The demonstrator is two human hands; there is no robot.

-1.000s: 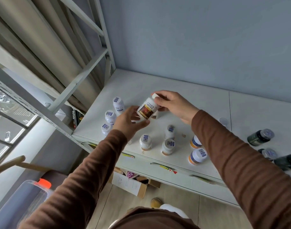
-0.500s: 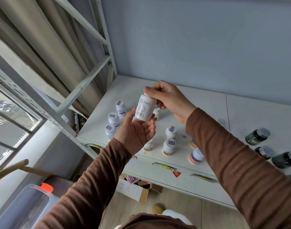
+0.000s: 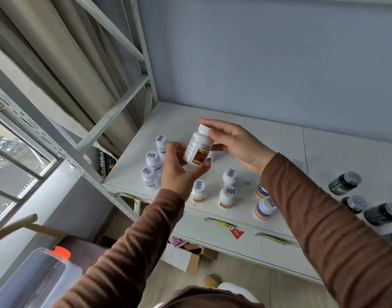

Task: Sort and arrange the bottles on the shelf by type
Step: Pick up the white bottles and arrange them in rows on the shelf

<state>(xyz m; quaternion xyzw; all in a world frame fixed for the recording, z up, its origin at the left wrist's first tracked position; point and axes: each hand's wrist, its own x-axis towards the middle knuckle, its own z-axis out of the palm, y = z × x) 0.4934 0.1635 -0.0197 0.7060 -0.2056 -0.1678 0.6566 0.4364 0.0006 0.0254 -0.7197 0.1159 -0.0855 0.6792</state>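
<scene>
Both hands hold one white bottle with a brown picture label (image 3: 197, 147) above the white shelf (image 3: 279, 156). My right hand (image 3: 232, 143) pinches its cap from the right; my left hand (image 3: 179, 170) cups its base with curled fingers. On the shelf stand three white bottles with blue labels (image 3: 153, 162) at the left. Three brown-banded white bottles (image 3: 228, 195) stand near the front edge. Two orange-banded ones (image 3: 265, 207) stand right of them, partly behind my right sleeve. Several dark green bottles with grey caps (image 3: 345, 182) lie at the far right.
A slanted metal frame (image 3: 115, 112) and a curtain bound the shelf's left side, the grey wall its back. Below the front edge sit a cardboard box (image 3: 188, 256) on the floor and a clear jug with an orange cap (image 3: 37, 278) at bottom left.
The held bottle has turned, so its brown picture label now faces me. My right hand shifted onto the cap, and my left hand stayed under the base.
</scene>
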